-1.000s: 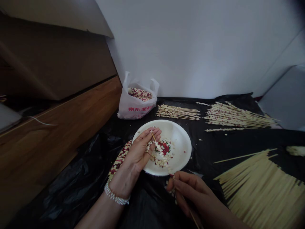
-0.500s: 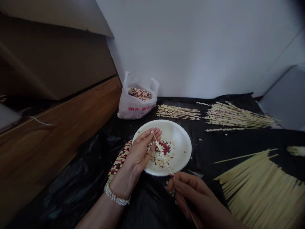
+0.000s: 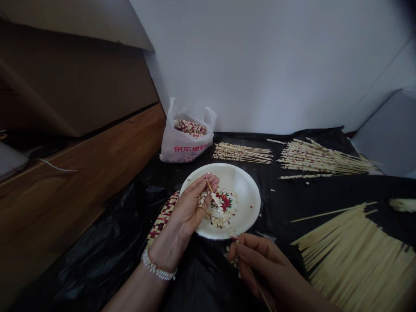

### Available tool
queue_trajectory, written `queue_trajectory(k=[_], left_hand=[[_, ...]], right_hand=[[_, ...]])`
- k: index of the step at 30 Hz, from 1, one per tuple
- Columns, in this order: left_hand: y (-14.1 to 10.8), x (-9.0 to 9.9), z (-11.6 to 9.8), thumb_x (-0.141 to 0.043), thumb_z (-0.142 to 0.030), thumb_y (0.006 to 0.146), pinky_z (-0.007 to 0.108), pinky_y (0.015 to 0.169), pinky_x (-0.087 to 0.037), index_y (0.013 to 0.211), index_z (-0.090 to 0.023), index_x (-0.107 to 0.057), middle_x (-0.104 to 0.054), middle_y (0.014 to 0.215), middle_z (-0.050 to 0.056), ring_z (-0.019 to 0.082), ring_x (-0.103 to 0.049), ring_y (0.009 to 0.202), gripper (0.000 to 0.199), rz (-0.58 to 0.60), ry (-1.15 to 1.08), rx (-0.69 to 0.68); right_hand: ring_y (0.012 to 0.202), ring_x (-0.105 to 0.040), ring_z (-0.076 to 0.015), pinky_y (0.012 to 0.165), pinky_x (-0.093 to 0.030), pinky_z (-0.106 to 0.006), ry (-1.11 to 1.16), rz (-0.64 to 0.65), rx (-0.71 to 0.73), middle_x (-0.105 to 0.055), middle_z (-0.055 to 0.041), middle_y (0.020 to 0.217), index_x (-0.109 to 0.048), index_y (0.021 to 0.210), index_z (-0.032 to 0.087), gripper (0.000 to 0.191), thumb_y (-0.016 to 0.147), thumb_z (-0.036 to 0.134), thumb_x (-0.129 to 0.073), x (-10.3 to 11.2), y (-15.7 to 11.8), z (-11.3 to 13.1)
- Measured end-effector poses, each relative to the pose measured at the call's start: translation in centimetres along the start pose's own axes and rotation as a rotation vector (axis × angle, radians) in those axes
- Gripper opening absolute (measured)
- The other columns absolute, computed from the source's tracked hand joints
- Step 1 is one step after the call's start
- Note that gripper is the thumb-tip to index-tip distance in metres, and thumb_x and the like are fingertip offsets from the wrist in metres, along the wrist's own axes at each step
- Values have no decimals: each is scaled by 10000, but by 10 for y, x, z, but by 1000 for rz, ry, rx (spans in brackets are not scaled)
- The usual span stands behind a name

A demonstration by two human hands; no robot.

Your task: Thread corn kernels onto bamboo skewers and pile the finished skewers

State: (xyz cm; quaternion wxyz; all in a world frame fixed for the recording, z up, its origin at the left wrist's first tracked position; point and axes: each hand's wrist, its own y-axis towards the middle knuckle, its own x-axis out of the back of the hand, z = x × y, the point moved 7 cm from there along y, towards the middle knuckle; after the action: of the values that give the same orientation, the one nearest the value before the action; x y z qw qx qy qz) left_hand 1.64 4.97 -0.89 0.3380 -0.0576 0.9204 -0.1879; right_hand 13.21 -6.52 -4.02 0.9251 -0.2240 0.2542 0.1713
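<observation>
Pinching skewer [image 3: 221,209] partway along w/ R hand [image 3: 256,258], slanting it up over near rim of white basin [image 3: 250,186] to L hand [image 3: 191,206]. Showing bare pale-wood tip, then close-packed run of cream kernels [image 3: 216,200] w/ a few dark-red bits, then plain stick below grip. Looking a bit blurred mid-run. Apparently cupping loose kernels [image 3: 203,198] in L hand, touching skewer's tip.

The skewer [image 3: 209,186] is tan, the bowl [image 3: 247,190] white, its flower [image 3: 225,202] red, the cob [image 3: 164,214] maroon-flecked cream.
</observation>
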Motion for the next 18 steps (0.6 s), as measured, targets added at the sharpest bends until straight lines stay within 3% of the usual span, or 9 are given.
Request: queue_trajectory(k=[4,9,18], left_hand=[[-5,-3,-3,-547,-57,848,180,827,-538,1079,-159,-658,-746,962,78,140,-689,963,276,-44,-22,40],[-8,-5,-4,-540,-22,824,176,846,-523,1120,-159,-644,-736,1022,85,149,-663,1036,341,-70,-24,68],[-8,-6,-4,-566,-44,813,191,881,-506,1018,-192,-679,-731,1031,77,164,-616,1125,277,-38,2,50]], right_hand=[[349,-277,-50,384,-145,-197,-17,-5,1,-448,80,377,-672,761,176,304,826,473,-655,-1,-2,1],[333,-272,-53,363,-136,-194,-3,-14,-11,-439,81,374,-673,760,186,296,825,475,-654,-1,-3,1],[334,-272,-44,357,-135,-184,19,5,5,-459,80,384,-678,771,183,289,841,462,-649,0,-1,-2]])
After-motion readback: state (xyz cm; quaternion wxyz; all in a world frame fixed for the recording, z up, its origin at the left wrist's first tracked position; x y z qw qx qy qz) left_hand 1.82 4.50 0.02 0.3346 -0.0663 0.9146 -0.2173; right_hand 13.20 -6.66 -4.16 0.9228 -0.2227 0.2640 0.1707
